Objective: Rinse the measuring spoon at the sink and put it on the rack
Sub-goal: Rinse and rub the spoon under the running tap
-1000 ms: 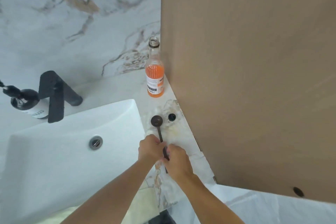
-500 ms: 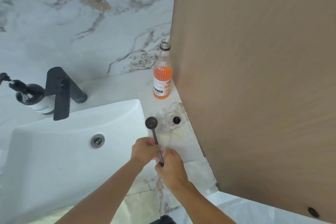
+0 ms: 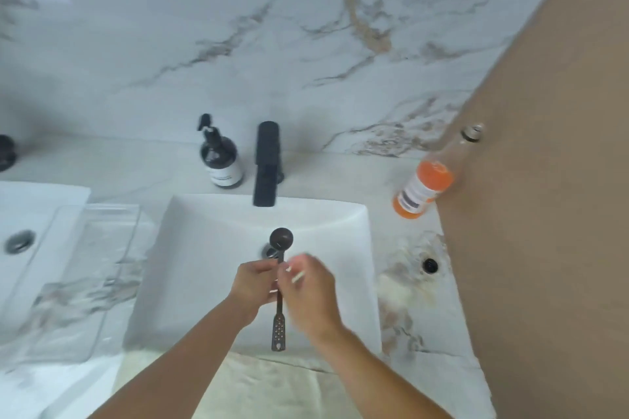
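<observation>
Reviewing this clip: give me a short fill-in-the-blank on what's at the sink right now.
1. The spoon is held over the ____.
2. The drink in the bottle on the counter is ____.
3. The hand gripping the spoon's handle is the ____ hand.
4. The faucet is coloured ____.

Missing words: sink; orange; left; black

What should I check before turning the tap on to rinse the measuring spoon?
1. Spoon held: ok. The left hand grips the handle of the measuring spoon.
2. Spoon over the basin: ok. Its bowl hangs above the sink, near the drain.
3. Spoon under the spout: cannot tell. The bowl shows nearer the camera than the faucet; depth is unclear.
4. Water running: not ok. No stream is visible.
5. Free hand for the tap: cannot tell. The right hand is motion-blurred beside the handle; its grip is unclear.
6. Rack located: cannot tell. Only a clear tray lies left of the sink.
</observation>
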A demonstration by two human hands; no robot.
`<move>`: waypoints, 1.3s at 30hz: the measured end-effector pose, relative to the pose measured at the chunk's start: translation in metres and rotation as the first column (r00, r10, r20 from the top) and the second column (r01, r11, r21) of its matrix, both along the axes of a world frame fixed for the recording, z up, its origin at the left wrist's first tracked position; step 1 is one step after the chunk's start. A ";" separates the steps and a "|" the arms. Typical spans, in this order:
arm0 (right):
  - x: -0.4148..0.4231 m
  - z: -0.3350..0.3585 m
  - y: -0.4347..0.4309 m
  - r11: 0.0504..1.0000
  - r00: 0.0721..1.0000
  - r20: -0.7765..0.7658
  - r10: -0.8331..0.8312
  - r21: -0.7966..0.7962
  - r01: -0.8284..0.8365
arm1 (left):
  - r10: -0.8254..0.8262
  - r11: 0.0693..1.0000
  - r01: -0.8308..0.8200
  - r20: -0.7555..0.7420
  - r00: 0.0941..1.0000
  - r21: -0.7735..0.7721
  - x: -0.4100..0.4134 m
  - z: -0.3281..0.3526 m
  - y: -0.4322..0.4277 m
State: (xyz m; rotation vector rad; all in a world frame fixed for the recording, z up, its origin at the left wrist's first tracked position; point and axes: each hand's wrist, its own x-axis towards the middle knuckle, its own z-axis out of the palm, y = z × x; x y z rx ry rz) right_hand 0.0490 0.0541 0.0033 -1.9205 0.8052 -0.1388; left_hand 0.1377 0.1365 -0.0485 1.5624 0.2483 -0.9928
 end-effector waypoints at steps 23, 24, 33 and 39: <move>0.129 0.044 -0.066 0.497 0.911 -0.070 -0.407 0.819 0.286 | 0.043 0.999 -0.043 -0.068 0.997 -0.006 0.055 -0.017 0.012; 0.125 0.030 -0.064 0.537 0.901 -0.130 -0.413 0.764 0.357 | 0.042 0.999 -0.043 -0.068 0.997 -0.005 0.056 -0.018 0.013; 0.124 -0.028 -0.032 0.771 0.969 -0.223 -0.103 0.598 0.219 | -0.041 0.997 0.040 -0.015 0.999 -0.066 0.066 -0.011 0.027; 0.135 -0.025 -0.029 0.877 0.977 -0.182 -0.108 0.445 0.180 | -0.038 0.999 0.036 -0.048 0.998 -0.032 0.087 0.008 0.007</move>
